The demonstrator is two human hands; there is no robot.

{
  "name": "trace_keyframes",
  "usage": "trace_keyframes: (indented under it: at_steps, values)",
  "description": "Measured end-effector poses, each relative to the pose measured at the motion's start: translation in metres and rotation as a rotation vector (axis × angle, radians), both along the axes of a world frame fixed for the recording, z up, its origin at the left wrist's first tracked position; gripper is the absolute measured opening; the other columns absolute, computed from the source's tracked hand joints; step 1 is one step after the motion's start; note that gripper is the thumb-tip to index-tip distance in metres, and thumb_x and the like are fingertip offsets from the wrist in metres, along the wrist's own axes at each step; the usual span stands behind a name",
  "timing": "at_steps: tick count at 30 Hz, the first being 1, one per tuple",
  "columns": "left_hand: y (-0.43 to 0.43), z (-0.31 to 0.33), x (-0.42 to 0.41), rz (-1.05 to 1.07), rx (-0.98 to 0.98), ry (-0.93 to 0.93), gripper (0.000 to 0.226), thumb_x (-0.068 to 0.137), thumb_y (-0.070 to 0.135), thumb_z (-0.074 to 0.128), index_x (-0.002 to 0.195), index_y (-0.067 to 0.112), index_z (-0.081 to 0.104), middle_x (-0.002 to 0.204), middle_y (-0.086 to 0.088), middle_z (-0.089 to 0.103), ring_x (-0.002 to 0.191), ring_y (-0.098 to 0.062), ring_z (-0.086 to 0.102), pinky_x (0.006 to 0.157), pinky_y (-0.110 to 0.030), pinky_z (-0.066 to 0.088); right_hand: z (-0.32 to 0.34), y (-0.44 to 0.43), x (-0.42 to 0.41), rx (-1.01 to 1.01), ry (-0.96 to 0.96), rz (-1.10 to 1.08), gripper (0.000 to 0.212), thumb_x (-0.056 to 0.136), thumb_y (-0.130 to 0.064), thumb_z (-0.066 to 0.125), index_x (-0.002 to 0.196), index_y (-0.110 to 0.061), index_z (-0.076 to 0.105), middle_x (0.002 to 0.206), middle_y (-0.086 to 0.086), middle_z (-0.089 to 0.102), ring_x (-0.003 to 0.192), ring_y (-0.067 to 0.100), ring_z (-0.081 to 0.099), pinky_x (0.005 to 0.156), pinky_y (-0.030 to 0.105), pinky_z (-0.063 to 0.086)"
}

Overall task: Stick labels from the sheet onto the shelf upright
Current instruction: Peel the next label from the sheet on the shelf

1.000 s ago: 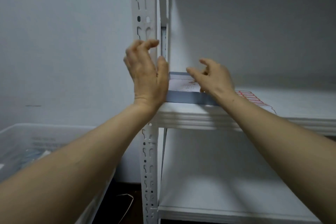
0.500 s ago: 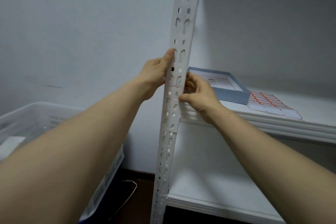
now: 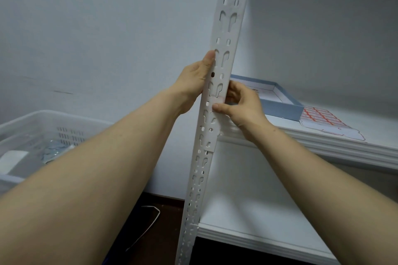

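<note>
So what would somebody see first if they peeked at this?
The tall white shelf upright, full of slots, runs up the middle. The left hand grips its left edge and the right hand pinches it from the right. Next comes the sheet of red-edged labels, lying on the shelf board at the right, beside a shallow blue box.

Shelf upright (image 3: 228, 28): looks like painted metal, matt white, smooth. Shelf board (image 3: 323, 146): smooth white, faint sheen. Box (image 3: 280, 107): matt blue-grey cardboard. Label sheet (image 3: 323, 120): paper. Crate (image 3: 43, 118): translucent white plastic.
</note>
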State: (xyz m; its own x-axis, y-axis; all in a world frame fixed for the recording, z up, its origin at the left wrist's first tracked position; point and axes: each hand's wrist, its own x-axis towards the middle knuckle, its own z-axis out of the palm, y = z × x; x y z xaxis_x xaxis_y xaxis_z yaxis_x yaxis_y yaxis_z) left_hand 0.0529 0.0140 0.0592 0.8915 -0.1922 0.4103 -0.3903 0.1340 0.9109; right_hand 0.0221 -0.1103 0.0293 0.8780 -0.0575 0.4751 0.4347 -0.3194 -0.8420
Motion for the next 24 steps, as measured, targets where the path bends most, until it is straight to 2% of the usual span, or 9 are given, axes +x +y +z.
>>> trace_keyframes:
  at_steps: [6,10,13,15,17,18,20,22,24]
  values:
    - [0.000,-0.001,0.000,0.028,0.013,0.002,0.057,0.094,0.051,0.042,0.112,0.000,0.061,0.099,-0.012,0.069,0.091,-0.023,0.067,0.095,-0.039,0.051,0.000,-0.007,-0.002,-0.063,-0.005,0.072,0.062,0.072,0.015,0.067,0.129,-0.005,0.051,0.118,0.004,0.063,0.105,0.010,0.060,0.086,0.009,0.048]
    - [0.000,-0.001,0.000,0.026,0.021,0.008,0.052,0.093,0.052,0.042,0.104,0.006,0.062,0.093,-0.008,0.070,0.087,-0.021,0.066,0.095,-0.038,0.051,0.003,-0.008,-0.007,-0.043,0.023,0.091,0.058,0.074,0.018,0.064,0.128,-0.001,0.051,0.111,0.003,0.062,0.096,0.009,0.062,0.085,0.012,0.049]
    - [0.000,-0.001,0.000,0.030,0.030,0.016,0.047,0.093,0.054,0.043,0.092,0.011,0.061,0.082,-0.003,0.069,0.076,-0.018,0.065,0.090,-0.036,0.052,0.009,-0.012,-0.008,-0.040,0.076,0.114,0.053,0.076,0.021,0.058,0.126,0.003,0.052,0.112,0.008,0.063,0.098,0.016,0.063,0.087,0.021,0.053]
    - [0.001,-0.001,0.001,0.040,0.032,0.035,0.048,0.092,0.055,0.042,0.092,0.012,0.062,0.084,-0.003,0.070,0.078,-0.017,0.065,0.090,-0.035,0.052,0.018,-0.022,-0.007,-0.047,0.067,0.015,0.046,0.079,0.012,0.062,0.123,0.003,0.054,0.108,0.010,0.064,0.096,0.018,0.063,0.090,0.025,0.051]
    - [-0.004,0.000,0.000,0.109,0.067,0.024,0.051,0.094,0.055,0.039,0.096,0.010,0.062,0.094,-0.007,0.069,0.088,-0.021,0.064,0.088,-0.035,0.050,0.032,-0.038,-0.004,0.012,0.047,-0.075,0.038,0.081,0.003,0.066,0.118,0.003,0.058,0.093,0.010,0.065,0.081,0.016,0.065,0.083,0.023,0.054]
    - [-0.010,-0.001,-0.002,0.203,0.115,-0.007,0.049,0.096,0.052,0.036,0.099,0.010,0.061,0.099,-0.008,0.066,0.093,-0.023,0.061,0.086,-0.034,0.048,0.039,-0.045,-0.002,0.086,0.060,-0.084,0.032,0.082,0.002,0.065,0.114,0.005,0.059,0.084,0.010,0.064,0.069,0.015,0.066,0.074,0.021,0.057]
    - [-0.027,-0.004,-0.011,0.525,0.249,-0.140,0.039,0.099,0.038,0.037,0.120,0.010,0.053,0.119,-0.010,0.056,0.111,-0.025,0.050,0.096,-0.035,0.039,0.051,-0.059,0.001,0.160,0.100,-0.106,0.020,0.087,0.001,0.059,0.105,0.010,0.059,0.069,0.012,0.061,0.045,0.010,0.062,0.051,0.017,0.055]
    - [-0.045,-0.008,-0.027,0.803,0.326,-0.442,0.046,0.093,0.020,0.047,0.136,0.006,0.040,0.133,-0.015,0.041,0.120,-0.028,0.037,0.105,-0.034,0.029,0.059,-0.072,0.005,0.136,0.143,-0.157,0.015,0.089,-0.001,0.057,0.098,0.012,0.060,0.055,0.010,0.060,0.033,0.007,0.053,0.039,0.016,0.048]
    - [-0.058,-0.009,-0.031,0.829,0.331,-0.745,0.049,0.083,0.009,0.052,0.132,0.003,0.046,0.128,-0.019,0.042,0.114,-0.031,0.039,0.103,-0.036,0.034,0.063,-0.083,0.009,0.081,0.167,-0.195,0.017,0.088,-0.003,0.061,0.093,0.013,0.061,0.055,0.012,0.059,0.030,0.007,0.049,0.035,0.015,0.043]
